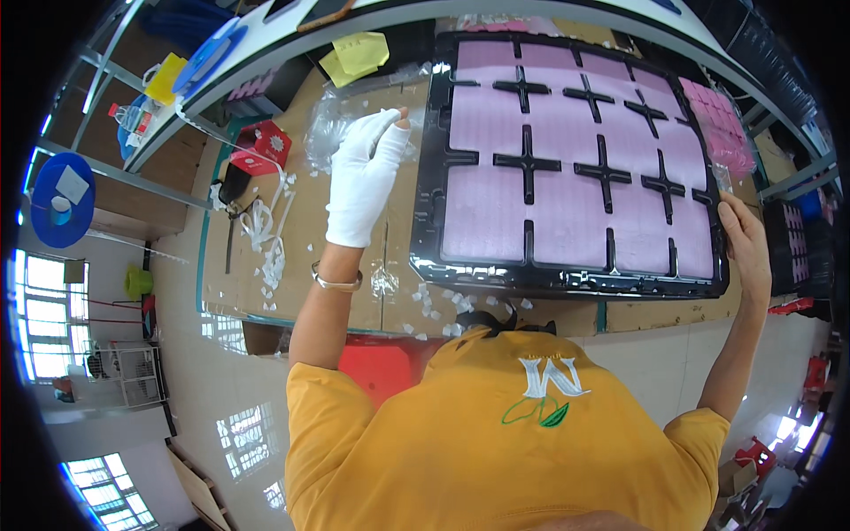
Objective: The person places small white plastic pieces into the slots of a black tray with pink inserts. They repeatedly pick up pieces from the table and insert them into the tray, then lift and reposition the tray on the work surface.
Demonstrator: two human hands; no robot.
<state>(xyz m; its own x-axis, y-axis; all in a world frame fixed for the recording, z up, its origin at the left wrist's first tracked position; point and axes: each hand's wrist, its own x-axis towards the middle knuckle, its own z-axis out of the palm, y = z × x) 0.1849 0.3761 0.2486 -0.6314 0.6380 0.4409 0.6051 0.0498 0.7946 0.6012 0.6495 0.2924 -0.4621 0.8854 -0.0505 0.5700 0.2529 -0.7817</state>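
A large black plastic tray (528, 163) lies on the cardboard-covered table, its pockets filled with pink foam-like sheets (567, 208). Along its right edge, the fingers of my bare right hand (746, 243) are closed on the rim. My left hand (365, 177) wears a white glove with thumb and fingertip bare. It is raised over the table just left of the tray, apart from it. Its thumb and forefinger are pressed together; anything between them is too small to make out. Clear plastic film (329, 133) lies crumpled beside this hand.
Small white scraps (434, 305) are scattered along the table's near edge. A red hexagonal box (260, 147) and white strips (276, 252) lie at the left. Yellow paper (356, 57) sits at the back, under an overhead shelf (390, 19). Pink wrapped packs (715, 119) stand beyond the tray's right side.
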